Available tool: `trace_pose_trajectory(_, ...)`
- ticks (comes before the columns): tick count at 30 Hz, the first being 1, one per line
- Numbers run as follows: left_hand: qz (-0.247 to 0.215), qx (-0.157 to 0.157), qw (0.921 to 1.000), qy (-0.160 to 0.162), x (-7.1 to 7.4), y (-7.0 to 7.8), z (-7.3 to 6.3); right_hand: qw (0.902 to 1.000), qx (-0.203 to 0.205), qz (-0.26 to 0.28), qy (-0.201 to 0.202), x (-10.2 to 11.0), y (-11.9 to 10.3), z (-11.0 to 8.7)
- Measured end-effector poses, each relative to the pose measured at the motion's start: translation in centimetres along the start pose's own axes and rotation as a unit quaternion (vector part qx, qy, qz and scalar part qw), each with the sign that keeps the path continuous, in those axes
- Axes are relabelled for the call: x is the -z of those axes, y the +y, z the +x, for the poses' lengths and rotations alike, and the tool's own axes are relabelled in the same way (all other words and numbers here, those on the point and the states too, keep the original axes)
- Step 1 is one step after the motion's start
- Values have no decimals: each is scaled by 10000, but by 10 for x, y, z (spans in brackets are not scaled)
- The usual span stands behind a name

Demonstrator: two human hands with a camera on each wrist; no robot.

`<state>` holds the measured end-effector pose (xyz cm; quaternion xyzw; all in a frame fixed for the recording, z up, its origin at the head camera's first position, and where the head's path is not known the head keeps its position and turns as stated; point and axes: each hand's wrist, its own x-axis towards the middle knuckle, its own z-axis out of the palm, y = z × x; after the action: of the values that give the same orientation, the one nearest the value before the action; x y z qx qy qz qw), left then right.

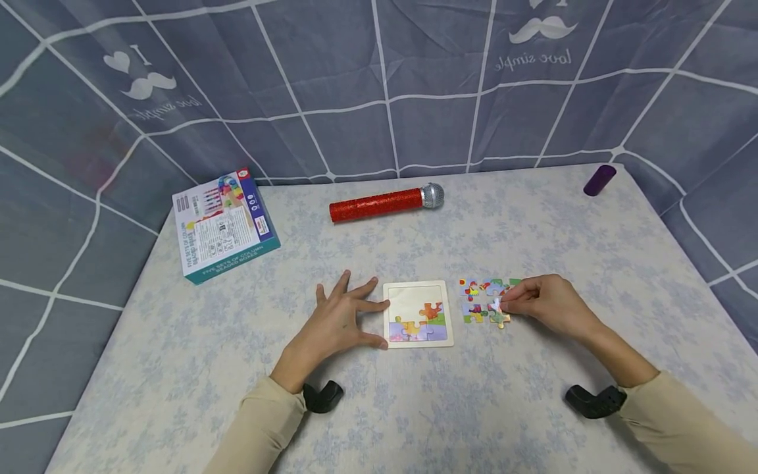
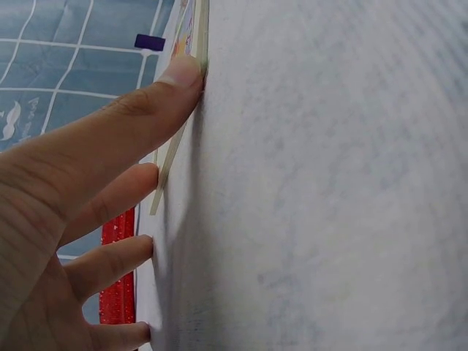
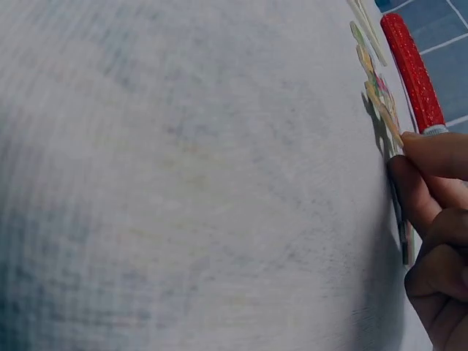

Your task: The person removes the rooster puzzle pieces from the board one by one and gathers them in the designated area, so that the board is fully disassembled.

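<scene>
Puzzle piece [image 3: 385, 112] in right hand [image 3: 442, 230]

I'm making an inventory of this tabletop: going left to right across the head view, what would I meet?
Box → left hand → puzzle tray → loose puzzle pieces → right hand → purple cylinder.

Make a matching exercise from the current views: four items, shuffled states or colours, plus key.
Column 1
1. Left hand
2. Microphone
3. Right hand
4. Cylinder

Column 2
A. Purple, near the far right corner of the table
B. Pinching a puzzle piece
C. Touching the left edge of the puzzle tray
D. Red with a silver head

Pairs: 1-C, 2-D, 3-B, 4-A
</scene>
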<state>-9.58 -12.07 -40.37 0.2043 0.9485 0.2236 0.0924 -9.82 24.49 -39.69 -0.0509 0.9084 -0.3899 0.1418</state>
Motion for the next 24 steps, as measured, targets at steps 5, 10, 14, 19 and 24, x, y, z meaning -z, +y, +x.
trace_pose_trajectory(5,-14,-12,10000,-6,0,0,-1,9999,-17,-155,32,-1,-4,1)
trace_pose_trajectory(10,-8,-3,10000,-5,0,0,-1,9997,-32,-245,25,-3,-5,3)
trace_pose_trajectory(14,-5,-35,10000,17,-1,-1,-1,9991,57,-418,45,-3,-6,3)
trace_pose_trajectory(19,-4,-36,10000,50,-1,0,0,9984,224,-517,71,-3,-8,2)
trace_pose_trajectory(24,1,-30,10000,63,0,0,0,9977,291,-613,87,-2,-10,2)
